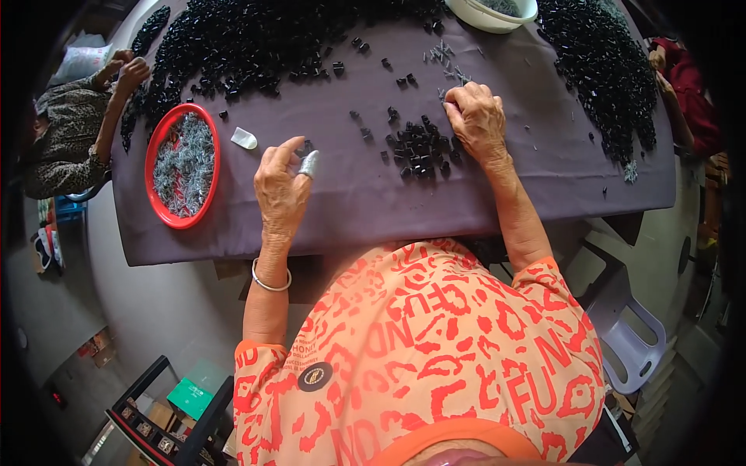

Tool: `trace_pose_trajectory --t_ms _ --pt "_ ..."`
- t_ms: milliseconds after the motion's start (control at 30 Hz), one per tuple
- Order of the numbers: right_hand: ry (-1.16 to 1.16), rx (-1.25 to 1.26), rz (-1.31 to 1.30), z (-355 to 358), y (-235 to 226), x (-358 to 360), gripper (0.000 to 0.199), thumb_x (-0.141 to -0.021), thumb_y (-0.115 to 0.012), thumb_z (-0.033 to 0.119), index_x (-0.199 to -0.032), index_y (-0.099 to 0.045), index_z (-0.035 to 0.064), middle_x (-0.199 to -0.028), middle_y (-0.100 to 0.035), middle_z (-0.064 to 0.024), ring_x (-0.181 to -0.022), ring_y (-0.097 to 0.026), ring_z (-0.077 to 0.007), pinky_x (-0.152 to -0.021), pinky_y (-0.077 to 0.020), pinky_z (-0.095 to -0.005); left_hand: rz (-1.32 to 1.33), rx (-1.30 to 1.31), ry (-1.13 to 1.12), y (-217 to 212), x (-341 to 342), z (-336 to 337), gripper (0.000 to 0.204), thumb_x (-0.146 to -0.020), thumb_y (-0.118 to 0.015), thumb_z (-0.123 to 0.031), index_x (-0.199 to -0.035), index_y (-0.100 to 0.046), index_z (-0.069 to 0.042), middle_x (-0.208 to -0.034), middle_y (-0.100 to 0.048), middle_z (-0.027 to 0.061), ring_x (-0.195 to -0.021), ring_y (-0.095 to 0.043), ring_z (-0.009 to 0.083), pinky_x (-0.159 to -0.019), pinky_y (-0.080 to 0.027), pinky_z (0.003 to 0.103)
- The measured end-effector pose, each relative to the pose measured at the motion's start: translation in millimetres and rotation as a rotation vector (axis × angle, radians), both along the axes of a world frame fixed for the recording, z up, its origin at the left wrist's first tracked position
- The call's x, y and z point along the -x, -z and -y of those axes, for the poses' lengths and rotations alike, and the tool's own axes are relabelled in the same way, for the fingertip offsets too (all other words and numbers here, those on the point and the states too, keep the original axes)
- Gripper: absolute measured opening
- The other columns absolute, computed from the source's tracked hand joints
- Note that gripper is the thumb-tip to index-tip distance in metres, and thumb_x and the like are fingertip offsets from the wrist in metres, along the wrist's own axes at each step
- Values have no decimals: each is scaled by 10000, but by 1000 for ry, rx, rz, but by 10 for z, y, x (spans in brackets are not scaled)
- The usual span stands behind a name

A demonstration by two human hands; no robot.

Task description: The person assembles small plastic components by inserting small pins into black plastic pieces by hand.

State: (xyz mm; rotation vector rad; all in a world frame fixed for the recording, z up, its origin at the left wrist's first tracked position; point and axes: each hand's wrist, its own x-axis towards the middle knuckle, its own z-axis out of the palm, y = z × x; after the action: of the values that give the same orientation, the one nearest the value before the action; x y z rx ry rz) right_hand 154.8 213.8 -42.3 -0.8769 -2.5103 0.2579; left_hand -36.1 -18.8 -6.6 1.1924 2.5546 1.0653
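Note:
My left hand (281,188) is over the cloth with its fingers bent; a small black plastic piece (306,146) shows between its index finger and thumb. A whitish wrap (309,165) covers the tip of that thumb. My right hand (477,118) reaches farther out, fingertips drawn together by a sparse scatter of thin grey pin-like pieces (443,53). What those fingertips hold, if anything, is hidden. Just below and left of this hand lies a loose cluster of small black plastic pieces (420,149).
A red oval tray (218,167) of thin grey pieces stands left, beside a small white object (244,138). Large heaps of black pieces (256,46) cover the far side and right (598,78). A pale bowl (497,22) stands far back. Other people's arms (109,116) are at both sides.

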Motion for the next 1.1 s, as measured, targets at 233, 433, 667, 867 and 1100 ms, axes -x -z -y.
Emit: trace_pose_trajectory --t_ms 233,433,667,867,1100 --pt "-42 -91 -122 29 -49 -169 71 -784 -655 104 -829 -600 102 -821 -577 -23 -809 -560 -220 -700 -414 -355 15 -97 179 52 -330 -319 207 -730 -713 -68 -933 -675 -80 -762 -592 70 -685 -590 222 -637 -479 347" --pt "-32 -6 -126 -12 -94 -171 79 -781 -662 116 -834 -604 107 -822 -578 -20 -818 -558 -217 -714 -411 -352 -29 -50 214 123 -415 -527 174 -728 -695 -68 -899 -668 -85 -792 -592 63 -763 -576 244 -679 -469 367" --pt "-141 -85 101 -70 -48 -78 80 -769 -665 139 -826 -612 119 -815 -563 -6 -846 -549 -192 -736 -391 -347 -83 -22 165 73 -297 -572 155 -732 -696 -73 -885 -677 -92 -799 -593 60 -763 -563 253 -679 -465 362" --pt "-157 37 -197 -58 -181 -96 86 -768 -639 29 -842 -601 51 -813 -605 -43 -750 -586 -187 -688 -447 -318 -223 -7 268 78 -137 -878 183 -743 -719 -145 -925 -700 -135 -818 -595 41 -785 -553 239 -682 -479 357" --pt "-148 555 -521 38 -270 -135 80 -810 -598 -55 -875 -600 -8 -807 -591 -23 -700 -549 -71 -639 -453 -227 -164 149 434 140 -116 -1151 185 -728 -728 -180 -910 -713 -154 -850 -606 33 -836 -555 236 -704 -489 351"
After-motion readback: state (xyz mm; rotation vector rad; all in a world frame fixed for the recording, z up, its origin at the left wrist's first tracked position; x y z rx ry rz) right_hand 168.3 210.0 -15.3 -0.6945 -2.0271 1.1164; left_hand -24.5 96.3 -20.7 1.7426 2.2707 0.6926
